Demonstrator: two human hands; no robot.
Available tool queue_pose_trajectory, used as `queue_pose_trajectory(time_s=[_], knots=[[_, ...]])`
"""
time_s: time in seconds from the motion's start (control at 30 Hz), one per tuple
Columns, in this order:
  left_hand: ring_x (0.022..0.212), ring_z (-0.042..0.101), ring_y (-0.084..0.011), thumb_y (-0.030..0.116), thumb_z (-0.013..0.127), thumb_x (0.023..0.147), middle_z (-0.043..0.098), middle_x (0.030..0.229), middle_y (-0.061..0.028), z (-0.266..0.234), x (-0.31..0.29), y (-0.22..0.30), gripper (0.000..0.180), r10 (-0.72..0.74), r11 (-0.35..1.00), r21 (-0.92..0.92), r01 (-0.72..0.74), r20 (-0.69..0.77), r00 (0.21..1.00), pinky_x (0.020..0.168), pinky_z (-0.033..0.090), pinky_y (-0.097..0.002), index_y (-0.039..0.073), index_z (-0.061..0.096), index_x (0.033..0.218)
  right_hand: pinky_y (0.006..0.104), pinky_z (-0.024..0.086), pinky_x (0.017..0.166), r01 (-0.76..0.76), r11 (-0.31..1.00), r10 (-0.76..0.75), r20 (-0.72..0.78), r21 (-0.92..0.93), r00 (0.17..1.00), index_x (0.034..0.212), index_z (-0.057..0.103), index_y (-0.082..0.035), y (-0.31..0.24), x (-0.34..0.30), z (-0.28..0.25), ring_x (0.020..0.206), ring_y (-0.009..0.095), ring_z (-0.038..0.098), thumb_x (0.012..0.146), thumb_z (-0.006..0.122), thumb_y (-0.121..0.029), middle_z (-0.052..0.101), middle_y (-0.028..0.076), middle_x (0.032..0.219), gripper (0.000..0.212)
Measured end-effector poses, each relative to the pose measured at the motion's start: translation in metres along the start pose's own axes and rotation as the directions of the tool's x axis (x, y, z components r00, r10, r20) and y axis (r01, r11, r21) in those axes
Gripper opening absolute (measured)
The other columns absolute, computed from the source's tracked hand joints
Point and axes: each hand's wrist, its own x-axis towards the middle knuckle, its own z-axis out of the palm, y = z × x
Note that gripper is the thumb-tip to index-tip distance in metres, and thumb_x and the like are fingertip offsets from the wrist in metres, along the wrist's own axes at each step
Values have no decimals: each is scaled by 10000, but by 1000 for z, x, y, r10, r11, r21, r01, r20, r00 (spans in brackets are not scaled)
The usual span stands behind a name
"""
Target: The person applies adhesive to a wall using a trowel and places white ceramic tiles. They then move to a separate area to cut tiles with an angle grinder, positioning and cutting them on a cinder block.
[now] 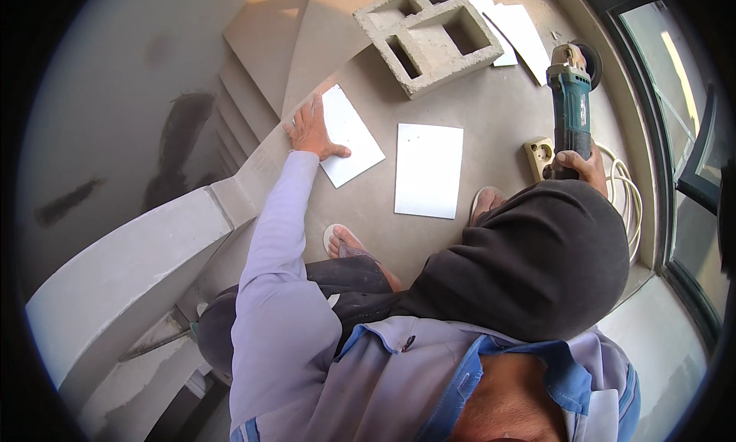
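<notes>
My right hand is closed round the rear body of a green and black angle grinder. The grinder points away from me, with its dark disc at the far end. At the left, my left hand rests with spread fingers over the left edge of a white rectangular tile. Its thumb lies on the tile's face. This tile sits at an angle on the floor. Just right of it, apart from it, lies a second white tile.
A hollow concrete block stands beyond the tiles. More white tiles lie behind it. A socket strip and coiled white cable lie by the dark-framed glass door. Steps drop away at the left, past a low curved wall.
</notes>
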Motion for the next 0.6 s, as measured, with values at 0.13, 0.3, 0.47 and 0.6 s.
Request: queue_pose_trajectory(time_s=[0.13,0.3,0.47,0.6], knots=[[1390,292,-336,352,977,481,359,1443,-149,4,-6,-28,1342,-23,998,-65,17,-83,996,1174,250,-486,106,160,1516,296,493,673,7,1000,-7,42,13,999,1169,513,8,5,3,14,714,160,583,645,720,-186,559,66,837,596],[1326,365,-328,261,974,518,413,1379,-151,12,8,-33,1128,-79,974,-216,69,-36,996,1121,343,-379,50,313,1407,299,486,672,26,1000,-26,10,0,1000,1164,525,5,2,1,3,713,157,578,629,728,-175,564,67,851,600],[1316,395,-308,258,934,607,429,1377,-159,25,10,-64,976,-150,859,-446,251,249,957,1088,364,-384,49,361,1369,290,479,654,52,998,-53,61,22,997,1148,537,3,16,12,7,676,155,573,627,726,-164,567,58,837,579],[1396,254,-380,454,882,617,302,1490,-196,45,-31,-31,1086,-58,978,-210,7,-238,969,1114,253,-526,58,289,1436,284,477,639,86,996,-85,109,-5,990,1126,547,7,25,20,-1,662,152,574,641,723,-157,571,57,824,542]])
